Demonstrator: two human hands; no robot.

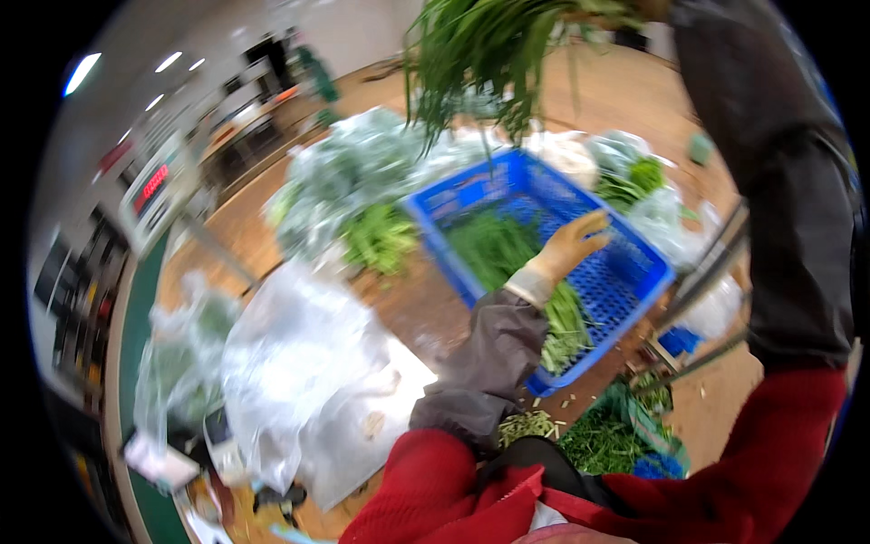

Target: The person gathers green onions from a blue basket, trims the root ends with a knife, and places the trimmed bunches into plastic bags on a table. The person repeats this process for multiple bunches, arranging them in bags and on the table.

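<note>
My left hand (573,247), in a pale yellowish glove, reaches over a blue plastic basket (642,243) with its fingers apart and nothing in them. Beneath it, along the basket's left side, lies a bunch of long thin greens (494,243), its pale stem ends toward me. My right arm is raised high at the right. At the upper edge, my right hand (648,9) is mostly cut off, and from it hangs a large bunch of long flat green leaves like garlic chives (485,63). The leaf tips droop above the basket's far side.
Clear plastic bags of vegetables (362,150) sit beyond the basket, near loose leafy greens (379,238). A scale display (156,186) stands at left, beside a plastic-covered weighing plate (299,363). More bagged greens (630,177) lie at right. Trimmings (603,435) fill a bag near me.
</note>
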